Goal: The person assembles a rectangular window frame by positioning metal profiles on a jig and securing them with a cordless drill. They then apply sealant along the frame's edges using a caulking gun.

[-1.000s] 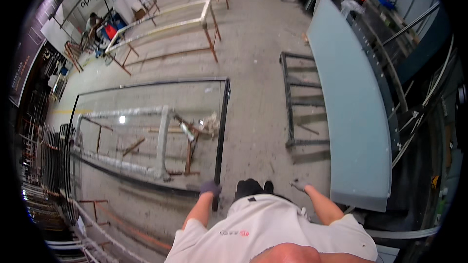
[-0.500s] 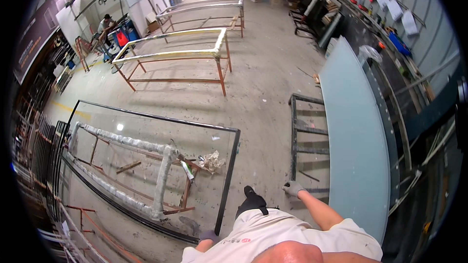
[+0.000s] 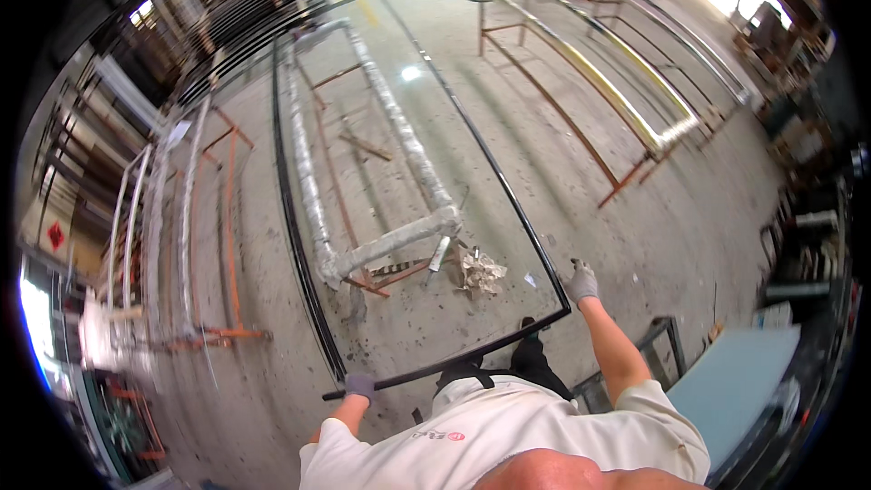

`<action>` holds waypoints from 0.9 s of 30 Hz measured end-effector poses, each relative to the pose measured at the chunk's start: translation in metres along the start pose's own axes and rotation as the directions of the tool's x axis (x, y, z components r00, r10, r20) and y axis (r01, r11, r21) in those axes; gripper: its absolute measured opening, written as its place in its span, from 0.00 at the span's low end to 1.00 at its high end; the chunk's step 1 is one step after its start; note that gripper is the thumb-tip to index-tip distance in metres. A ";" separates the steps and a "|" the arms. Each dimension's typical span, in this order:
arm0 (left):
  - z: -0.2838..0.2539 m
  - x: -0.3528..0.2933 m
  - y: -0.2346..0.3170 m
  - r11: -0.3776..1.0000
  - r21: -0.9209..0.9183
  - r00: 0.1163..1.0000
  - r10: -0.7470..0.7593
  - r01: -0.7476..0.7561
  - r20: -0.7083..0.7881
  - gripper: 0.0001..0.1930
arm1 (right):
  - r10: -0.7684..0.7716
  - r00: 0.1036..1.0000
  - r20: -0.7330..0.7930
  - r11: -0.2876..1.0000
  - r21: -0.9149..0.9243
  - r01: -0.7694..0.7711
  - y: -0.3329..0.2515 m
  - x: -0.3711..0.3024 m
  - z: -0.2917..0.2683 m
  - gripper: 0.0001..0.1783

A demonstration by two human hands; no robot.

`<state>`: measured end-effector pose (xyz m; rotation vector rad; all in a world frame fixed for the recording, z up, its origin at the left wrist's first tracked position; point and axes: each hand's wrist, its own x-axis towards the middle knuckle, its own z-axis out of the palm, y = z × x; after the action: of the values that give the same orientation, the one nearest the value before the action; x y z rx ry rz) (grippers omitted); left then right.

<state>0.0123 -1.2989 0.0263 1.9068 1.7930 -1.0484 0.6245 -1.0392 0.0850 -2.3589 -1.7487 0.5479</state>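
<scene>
A large black-framed glass panel [image 3: 490, 159] lies over a low stand [image 3: 413, 150] whose top rails are wrapped in silvery-grey padding, seen through the glass. At its near left corner my left hand [image 3: 360, 386], in a grey glove, is closed on the frame's near edge. My right hand [image 3: 582, 283], also gloved, is just outside the near right corner with fingers apart and nothing in it; it looks close to the frame but not on it. Below the glass, crumpled paper [image 3: 482, 273] and a white-and-green tube [image 3: 440, 254] are by the stand's near end.
Two padded rust-coloured stands [image 3: 590, 73] are at the far right. A pale glass sheet [image 3: 739, 386] and a dark metal rack [image 3: 670, 345] are at my right. Orange-legged racks [image 3: 234, 245] line the left, with stacked dark frames [image 3: 245, 45] behind.
My view has swung left toward the framed panel. My right hand has moved from beside the dark rack to near the panel's right corner; my left hand stays at its near left corner.
</scene>
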 end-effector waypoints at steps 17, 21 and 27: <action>-0.023 -0.008 0.107 0.377 -0.655 0.448 -0.892 0.655 -0.064 0.24 | -0.286 0.933 0.218 0.928 -0.178 0.326 -0.036 0.135 0.067 0.38; 0.061 0.020 0.209 -0.154 -0.820 -0.242 -0.970 0.552 0.019 0.34 | -0.352 0.901 0.254 0.905 -0.155 0.397 -0.070 0.120 0.075 0.32; -0.114 0.032 0.234 -0.921 -0.318 0.606 -0.388 -0.225 0.695 0.32 | -0.278 0.936 0.217 0.921 -0.215 0.324 -0.043 0.116 0.053 0.27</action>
<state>0.2677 -1.2363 0.0241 -0.6988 1.7854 1.4797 0.5954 -0.9209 0.0277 -2.1757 -2.3361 0.5377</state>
